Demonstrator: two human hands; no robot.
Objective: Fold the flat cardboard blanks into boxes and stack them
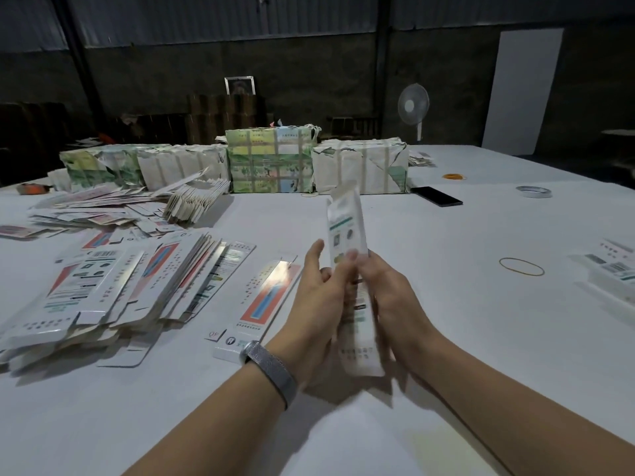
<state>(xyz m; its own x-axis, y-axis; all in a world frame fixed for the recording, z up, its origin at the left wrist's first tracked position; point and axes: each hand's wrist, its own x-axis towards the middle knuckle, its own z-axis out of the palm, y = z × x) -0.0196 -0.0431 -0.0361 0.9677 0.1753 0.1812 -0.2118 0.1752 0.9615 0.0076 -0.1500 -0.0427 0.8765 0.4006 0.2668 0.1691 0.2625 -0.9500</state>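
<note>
Above the middle of the white desk, a long narrow toothpaste-style carton is held up between both hands, its far end tilted up and away, its near end low by the wrists. The left hand curls its fingers along the carton's left side, and the right hand grips the right side with a fingertip pressed on the printed face; both have hold of it, neither is spread wide. The step in hand looks like squaring one blank into a tube. The next move probably calls for tucking in the end flaps while keeping the walls pushed out, then carrying it to the folded cartons at the right edge, where a few lie together, too cropped to count. Just left of the hands lies one single flat blank with a red and blue panel. Further left sit a fanned heap of flat blanks and a looser scatter behind it, too many to count. At the back stand four wrapped bundles in a row. Also on the desk are one phone, one tape roll, one loose rubber band and a small orange clump, likely more bands. One fan stands beyond.
</note>
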